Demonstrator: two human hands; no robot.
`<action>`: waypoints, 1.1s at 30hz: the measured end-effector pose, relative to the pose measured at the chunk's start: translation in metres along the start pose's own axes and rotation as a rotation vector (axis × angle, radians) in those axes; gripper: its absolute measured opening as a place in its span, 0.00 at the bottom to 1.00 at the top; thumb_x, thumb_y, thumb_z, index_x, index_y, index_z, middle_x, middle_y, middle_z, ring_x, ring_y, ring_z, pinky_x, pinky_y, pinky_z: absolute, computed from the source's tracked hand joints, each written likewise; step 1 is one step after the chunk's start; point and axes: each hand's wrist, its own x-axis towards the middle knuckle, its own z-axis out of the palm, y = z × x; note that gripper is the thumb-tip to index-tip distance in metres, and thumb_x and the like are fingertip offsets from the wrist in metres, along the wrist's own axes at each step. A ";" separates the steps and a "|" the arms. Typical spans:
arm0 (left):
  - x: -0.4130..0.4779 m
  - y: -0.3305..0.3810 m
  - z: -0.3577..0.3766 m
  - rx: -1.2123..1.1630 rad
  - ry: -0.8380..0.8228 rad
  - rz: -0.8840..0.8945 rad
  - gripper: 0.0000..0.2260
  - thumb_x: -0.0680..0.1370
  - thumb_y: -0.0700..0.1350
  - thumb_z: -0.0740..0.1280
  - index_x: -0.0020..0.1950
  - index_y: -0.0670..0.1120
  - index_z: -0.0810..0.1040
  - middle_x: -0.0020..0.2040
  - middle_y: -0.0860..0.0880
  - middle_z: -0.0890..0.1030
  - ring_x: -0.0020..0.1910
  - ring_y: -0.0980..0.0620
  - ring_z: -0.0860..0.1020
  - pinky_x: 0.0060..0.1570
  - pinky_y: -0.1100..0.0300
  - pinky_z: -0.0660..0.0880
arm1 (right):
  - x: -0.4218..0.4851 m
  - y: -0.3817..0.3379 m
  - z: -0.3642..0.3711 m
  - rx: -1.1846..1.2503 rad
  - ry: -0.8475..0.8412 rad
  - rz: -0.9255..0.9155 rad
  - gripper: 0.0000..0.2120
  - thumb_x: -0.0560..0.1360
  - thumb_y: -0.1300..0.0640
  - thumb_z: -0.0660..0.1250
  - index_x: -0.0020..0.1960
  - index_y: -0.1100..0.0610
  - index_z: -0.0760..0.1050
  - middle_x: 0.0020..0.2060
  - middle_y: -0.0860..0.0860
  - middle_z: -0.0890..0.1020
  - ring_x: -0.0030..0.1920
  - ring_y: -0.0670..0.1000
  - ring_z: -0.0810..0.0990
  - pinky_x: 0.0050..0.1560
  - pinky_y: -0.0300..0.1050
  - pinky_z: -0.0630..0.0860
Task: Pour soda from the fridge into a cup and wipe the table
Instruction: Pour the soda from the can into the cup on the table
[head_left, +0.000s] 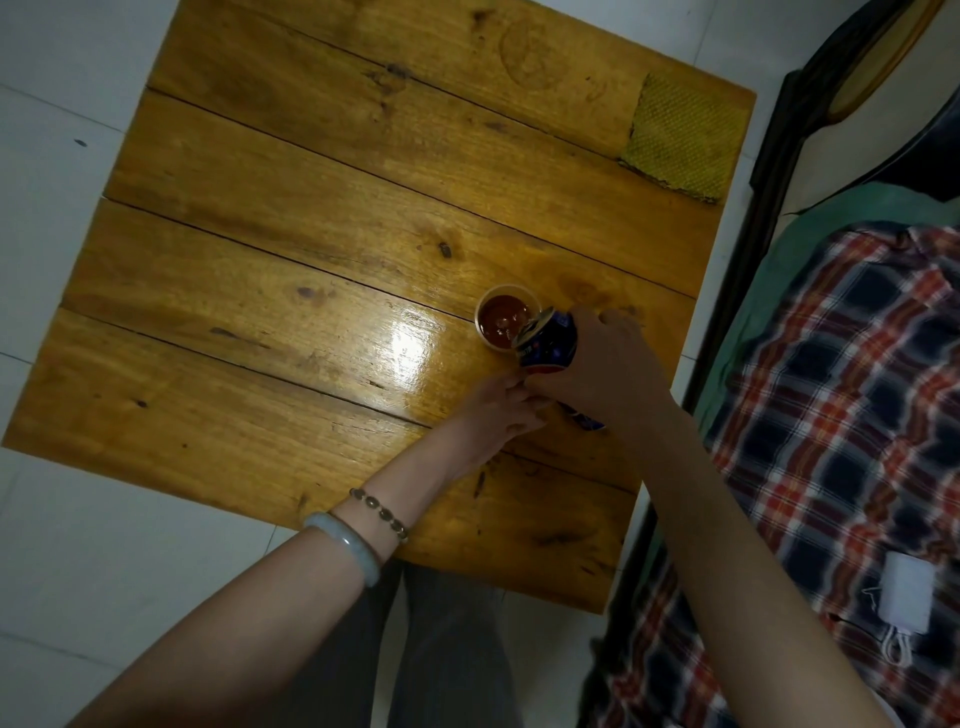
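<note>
Soda can (548, 343) is gripped by right hand (602, 364), tilted onto cup (501, 317) just beyond its fingers. Left hand (498, 410) is placed just beside; grasp cannot be told.

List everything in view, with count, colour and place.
table: 1, yellow-brown wood, centre
cup: 1, white, brown soda inside, table's near right part
can: 1, blue, tilted over the cup
cloth: 1, yellow-green, table's far right corner
plaid fabric: 1, red, navy and white, right of table
box: 1, white, on plaid fabric
floor: white tiles, around table
bangle: 1, pale green, left wrist
beads: 1 string, dark, left wrist
left hand: at the can's base
right hand: grips the can
</note>
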 end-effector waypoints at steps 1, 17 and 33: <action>0.000 0.000 0.000 -0.005 -0.002 0.000 0.26 0.72 0.21 0.55 0.66 0.40 0.68 0.54 0.48 0.78 0.56 0.51 0.75 0.57 0.57 0.72 | 0.000 0.000 0.000 0.001 0.002 0.001 0.33 0.65 0.41 0.72 0.62 0.59 0.68 0.57 0.58 0.72 0.60 0.57 0.69 0.55 0.48 0.68; -0.004 0.002 -0.002 -0.007 -0.038 0.019 0.25 0.73 0.22 0.54 0.64 0.43 0.68 0.56 0.48 0.77 0.57 0.51 0.75 0.57 0.57 0.71 | 0.001 -0.002 -0.002 -0.013 -0.014 -0.001 0.34 0.66 0.40 0.71 0.63 0.59 0.67 0.58 0.58 0.73 0.61 0.58 0.69 0.56 0.50 0.69; -0.001 -0.001 -0.004 0.021 -0.013 0.015 0.26 0.72 0.21 0.55 0.65 0.43 0.69 0.58 0.46 0.76 0.57 0.51 0.76 0.58 0.56 0.71 | -0.001 0.000 -0.001 0.014 -0.001 0.000 0.33 0.65 0.40 0.72 0.62 0.59 0.67 0.57 0.58 0.73 0.60 0.57 0.69 0.55 0.49 0.68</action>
